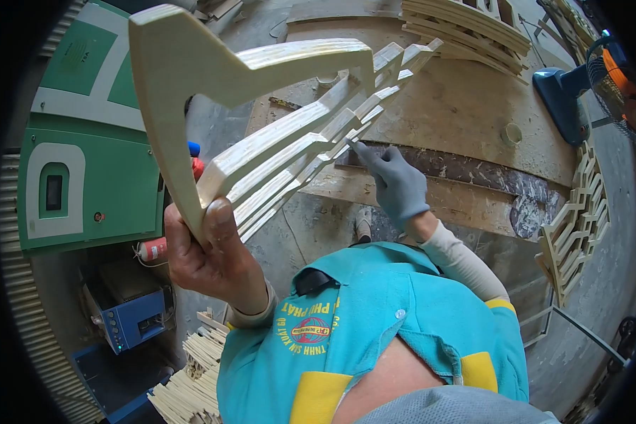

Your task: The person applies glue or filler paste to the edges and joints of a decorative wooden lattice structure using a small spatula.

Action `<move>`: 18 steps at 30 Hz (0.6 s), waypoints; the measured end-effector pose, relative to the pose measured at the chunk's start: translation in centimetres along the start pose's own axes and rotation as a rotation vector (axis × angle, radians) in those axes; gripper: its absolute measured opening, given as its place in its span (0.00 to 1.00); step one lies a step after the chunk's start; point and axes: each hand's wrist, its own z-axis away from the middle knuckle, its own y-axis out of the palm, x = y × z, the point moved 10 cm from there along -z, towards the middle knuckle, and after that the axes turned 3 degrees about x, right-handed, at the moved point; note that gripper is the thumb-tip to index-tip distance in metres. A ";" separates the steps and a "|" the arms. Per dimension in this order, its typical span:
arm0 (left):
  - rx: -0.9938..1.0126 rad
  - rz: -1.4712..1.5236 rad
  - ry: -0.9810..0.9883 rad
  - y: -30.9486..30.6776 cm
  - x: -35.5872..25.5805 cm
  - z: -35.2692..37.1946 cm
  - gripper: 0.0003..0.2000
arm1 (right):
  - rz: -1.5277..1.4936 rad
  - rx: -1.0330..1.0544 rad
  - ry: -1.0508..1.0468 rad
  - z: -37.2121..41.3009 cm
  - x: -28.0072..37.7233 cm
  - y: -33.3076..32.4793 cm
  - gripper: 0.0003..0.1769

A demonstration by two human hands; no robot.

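A large pale wooden frame (pixel 159 92) with several zigzag slats is held up at a slant in front of me. My left hand (pixel 215 254), bare, grips its near lower end between thumb and fingers. My right hand (pixel 397 182) wears a grey glove and is at the underside of the slats near the middle of the frame. One gloved finger stretches out to the lowest slat edge and seems to touch it; the other fingers look bent and are partly hidden.
Behind the frame stands a worn wooden worktable (pixel 466 106) carrying a stack of similar wooden pieces (pixel 466 35). A fan (pixel 569 99) is at right, above more zigzag frames (pixel 579 219). Green (pixel 92 177) and blue (pixel 131 318) machines stand left, with thin wood strips (pixel 191 381) below.
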 end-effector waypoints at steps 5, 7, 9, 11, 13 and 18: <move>0.023 -0.008 -0.023 0.1 -0.5 0.0 0.14 | 0.048 0.026 0.001 0.8 -0.1 1.5 0.35; 0.004 0.004 -0.019 -0.1 -0.5 0.1 0.14 | 0.044 0.049 0.009 1.7 0.0 0.5 0.36; -0.013 0.006 -0.017 -0.2 -0.5 0.2 0.13 | 0.032 0.106 0.052 2.1 -1.1 0.7 0.36; -0.023 -0.003 -0.018 -0.2 -0.7 0.2 0.13 | 0.036 0.116 0.071 1.9 -1.3 0.4 0.36; -0.014 0.000 -0.013 0.0 -0.7 0.3 0.13 | 0.052 0.079 0.062 0.9 -0.4 -0.2 0.36; -0.012 -0.037 0.023 0.0 -0.9 0.2 0.15 | 0.055 0.222 0.065 0.5 0.7 2.2 0.36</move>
